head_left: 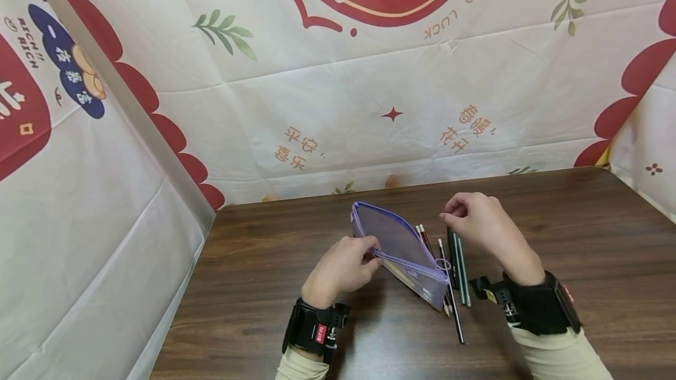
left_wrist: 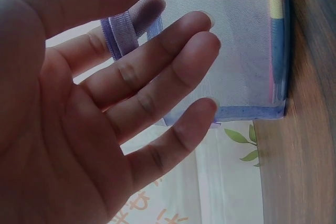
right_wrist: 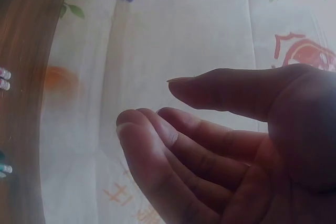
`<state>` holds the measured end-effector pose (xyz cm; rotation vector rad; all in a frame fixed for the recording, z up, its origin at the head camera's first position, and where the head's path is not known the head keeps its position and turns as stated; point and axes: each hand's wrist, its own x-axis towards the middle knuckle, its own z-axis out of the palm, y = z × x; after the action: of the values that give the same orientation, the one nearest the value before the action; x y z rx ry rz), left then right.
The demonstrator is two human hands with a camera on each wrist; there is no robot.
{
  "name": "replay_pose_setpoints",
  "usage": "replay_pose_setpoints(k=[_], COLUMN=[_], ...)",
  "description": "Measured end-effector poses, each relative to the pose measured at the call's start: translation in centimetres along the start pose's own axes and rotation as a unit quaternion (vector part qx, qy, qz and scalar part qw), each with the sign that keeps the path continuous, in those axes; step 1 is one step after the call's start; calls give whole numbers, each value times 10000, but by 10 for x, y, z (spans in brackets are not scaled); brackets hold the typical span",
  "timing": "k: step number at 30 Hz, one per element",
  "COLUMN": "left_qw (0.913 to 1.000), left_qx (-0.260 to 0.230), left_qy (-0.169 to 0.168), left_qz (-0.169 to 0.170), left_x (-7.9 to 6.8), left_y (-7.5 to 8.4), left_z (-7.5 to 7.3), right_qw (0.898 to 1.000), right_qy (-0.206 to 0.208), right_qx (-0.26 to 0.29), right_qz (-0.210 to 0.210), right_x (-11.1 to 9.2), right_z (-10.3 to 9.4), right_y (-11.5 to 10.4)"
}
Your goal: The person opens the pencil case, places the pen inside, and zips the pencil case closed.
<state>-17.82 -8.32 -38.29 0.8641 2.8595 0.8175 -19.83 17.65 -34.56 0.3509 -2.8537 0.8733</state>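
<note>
A purple mesh zip pouch stands on the table with its zipped mouth spread wide. My left hand pinches the zipper edge between thumb and index finger; in the left wrist view the other fingers spread beside the mesh. Through the mesh, a long yellow and blue item shows along the bottom. To the right of the pouch lie several pencils: dark green ones, a black one and some with white ends. Over their far ends hovers my right hand, fingers loosely curved, thumb apart, holding nothing.
The brown wooden table reaches back to a white printed cloth hung behind it. Another cloth panel borders the left side, and a third stands at the right. A small purple loop overlaps the pencils.
</note>
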Motion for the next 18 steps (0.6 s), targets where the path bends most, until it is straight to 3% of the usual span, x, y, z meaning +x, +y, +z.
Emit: replay_pose_setpoints(k=[18], left_qw=[10000], left_qx=[-17], left_qy=[-32], left_qz=[-40], left_x=[0], left_y=[0], left_z=[0], right_qw=[9959], right_qy=[-612], right_qx=[117], right_qz=[652], right_x=[1], right_z=[-10], right_y=[24])
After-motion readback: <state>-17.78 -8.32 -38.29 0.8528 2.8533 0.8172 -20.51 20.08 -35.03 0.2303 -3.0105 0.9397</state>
